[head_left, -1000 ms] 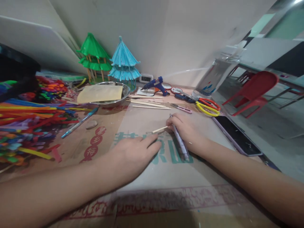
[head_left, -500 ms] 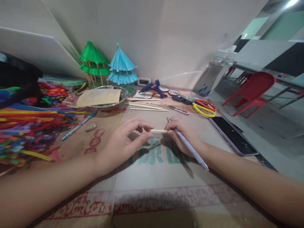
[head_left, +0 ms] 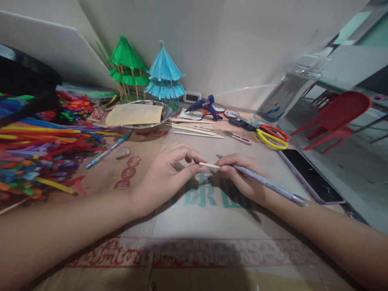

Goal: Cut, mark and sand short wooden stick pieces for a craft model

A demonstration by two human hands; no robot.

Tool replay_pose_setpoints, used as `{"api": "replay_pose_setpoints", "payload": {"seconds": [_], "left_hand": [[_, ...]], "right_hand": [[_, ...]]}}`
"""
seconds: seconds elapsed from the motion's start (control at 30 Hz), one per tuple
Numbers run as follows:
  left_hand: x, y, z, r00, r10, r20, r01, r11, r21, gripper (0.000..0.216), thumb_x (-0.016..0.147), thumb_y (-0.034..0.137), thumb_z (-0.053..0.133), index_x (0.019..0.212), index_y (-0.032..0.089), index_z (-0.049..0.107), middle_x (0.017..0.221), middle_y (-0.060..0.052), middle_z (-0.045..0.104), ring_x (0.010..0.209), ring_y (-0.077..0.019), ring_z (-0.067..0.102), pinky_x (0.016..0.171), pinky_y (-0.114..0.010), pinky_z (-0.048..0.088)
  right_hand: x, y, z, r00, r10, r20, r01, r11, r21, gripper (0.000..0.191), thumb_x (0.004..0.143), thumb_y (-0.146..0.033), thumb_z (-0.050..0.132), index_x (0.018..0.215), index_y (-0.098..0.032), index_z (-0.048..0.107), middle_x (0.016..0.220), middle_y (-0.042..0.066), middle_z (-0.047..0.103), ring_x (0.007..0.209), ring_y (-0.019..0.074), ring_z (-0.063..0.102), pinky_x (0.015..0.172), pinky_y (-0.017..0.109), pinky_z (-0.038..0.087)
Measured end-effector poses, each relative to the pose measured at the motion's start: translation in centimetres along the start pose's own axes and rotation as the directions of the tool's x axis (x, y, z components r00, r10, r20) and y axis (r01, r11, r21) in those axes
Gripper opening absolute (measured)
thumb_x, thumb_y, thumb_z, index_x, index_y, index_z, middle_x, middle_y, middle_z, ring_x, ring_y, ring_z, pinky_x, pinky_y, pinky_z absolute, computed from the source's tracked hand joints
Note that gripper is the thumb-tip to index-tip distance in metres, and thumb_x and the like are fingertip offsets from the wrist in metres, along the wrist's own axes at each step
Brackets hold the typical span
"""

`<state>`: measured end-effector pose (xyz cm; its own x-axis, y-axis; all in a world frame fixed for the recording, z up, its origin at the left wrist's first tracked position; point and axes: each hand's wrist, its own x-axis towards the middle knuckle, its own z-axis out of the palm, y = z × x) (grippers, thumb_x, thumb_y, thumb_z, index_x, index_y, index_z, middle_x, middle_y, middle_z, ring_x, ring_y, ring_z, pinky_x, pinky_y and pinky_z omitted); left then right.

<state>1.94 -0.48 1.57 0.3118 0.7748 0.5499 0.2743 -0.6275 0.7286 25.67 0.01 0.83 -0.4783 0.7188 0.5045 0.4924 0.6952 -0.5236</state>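
A short pale wooden stick [head_left: 209, 165] is held level between both hands above the cardboard-covered table [head_left: 194, 226]. My left hand [head_left: 172, 171] pinches its left end between thumb and fingertips. The other end is pinched by the thumb and finger of my right hand [head_left: 242, 173]. A lilac pen [head_left: 266, 182] also rests in my right hand, its tip toward the left and its back end over the wrist. Beyond the hands lie several longer wooden sticks [head_left: 198, 134] and a pink craft knife [head_left: 238, 137].
Colourful pipe cleaners [head_left: 39, 157] heap at left, near a blue pen [head_left: 109, 149]. Behind stand a metal bowl [head_left: 168, 115], green [head_left: 125, 60] and blue [head_left: 165, 72] pagoda models and a glue gun [head_left: 203, 107]. Scissors [head_left: 273, 137], a phone [head_left: 312, 176] and a bottle [head_left: 285, 93] are at right.
The view has shifted, so the scene sits further right and slightly higher. My left fingertips now close on the stick's end. The lilac pen lies flatter across my right hand.
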Motion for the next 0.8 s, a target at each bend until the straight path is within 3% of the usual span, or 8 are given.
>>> {"api": "replay_pose_setpoints", "payload": {"seconds": [0.2, 0.43, 0.63, 0.73, 0.8], "left_hand": [[0.0, 0.1, 0.0, 0.999, -0.038, 0.009, 0.038, 0.999, -0.039, 0.012, 0.090, 0.028, 0.071, 0.082, 0.019, 0.068, 0.084, 0.000, 0.071, 0.081, -0.0153, 0.066, 0.082, -0.030, 0.050], [0.1, -0.2, -0.1, 0.998, -0.066, 0.018, 0.066, 0.997, 0.034, 0.016, 0.091, 0.030, 0.067, 0.079, 0.019, 0.065, 0.084, -0.001, 0.070, 0.082, -0.0161, 0.064, 0.081, -0.031, 0.049], [0.9, 0.3, -1.3, 0.999, -0.012, -0.039, 0.012, 1.000, 0.005, 0.017, 0.091, 0.029, 0.067, 0.078, 0.020, 0.062, 0.086, -0.001, 0.068, 0.087, -0.0163, 0.063, 0.083, -0.031, 0.047], [1.4, 0.7, -1.8, 0.991, -0.123, -0.052, 0.115, 0.985, -0.132, 0.017, 0.090, 0.034, 0.068, 0.080, 0.021, 0.062, 0.084, 0.000, 0.065, 0.082, -0.0152, 0.060, 0.078, -0.029, 0.047], [1.7, 0.7, -2.0, 0.970, -0.231, -0.075, 0.205, 0.944, -0.259, 0.020, 0.089, 0.038, 0.069, 0.081, 0.021, 0.060, 0.082, 0.001, 0.062, 0.078, -0.0143, 0.057, 0.074, -0.028, 0.046]], "right_hand": [[-0.3, 0.3, 0.2, 0.996, 0.090, 0.009, -0.091, 0.992, 0.089, 0.019, 0.102, -0.032, 0.055, 0.096, -0.022, 0.069, 0.062, -0.003, 0.064, 0.050, 0.0107, 0.056, 0.049, 0.022, 0.044], [0.1, 0.1, 0.0, 0.997, 0.070, 0.038, -0.069, 0.997, -0.033, 0.016, 0.101, -0.030, 0.053, 0.097, -0.022, 0.067, 0.072, 0.000, 0.070, 0.058, 0.0131, 0.063, 0.054, 0.024, 0.047], [1.4, 4.9, -2.9, 0.959, 0.250, -0.136, -0.276, 0.931, -0.237, 0.019, 0.097, -0.022, 0.051, 0.112, -0.021, 0.062, 0.070, 0.000, 0.069, 0.063, 0.0187, 0.066, 0.061, 0.029, 0.050], [1.9, 6.8, -4.1, 0.940, 0.316, -0.125, -0.340, 0.868, -0.361, 0.025, 0.094, -0.019, 0.054, 0.115, -0.018, 0.065, 0.083, 0.007, 0.073, 0.072, 0.0219, 0.067, 0.068, 0.034, 0.052], [2.0, 6.4, -4.1, 0.936, 0.328, -0.130, -0.352, 0.873, -0.338, 0.034, 0.092, -0.019, 0.058, 0.126, -0.018, 0.064, 0.092, 0.009, 0.074, 0.080, 0.0238, 0.067, 0.075, 0.038, 0.053]]}}
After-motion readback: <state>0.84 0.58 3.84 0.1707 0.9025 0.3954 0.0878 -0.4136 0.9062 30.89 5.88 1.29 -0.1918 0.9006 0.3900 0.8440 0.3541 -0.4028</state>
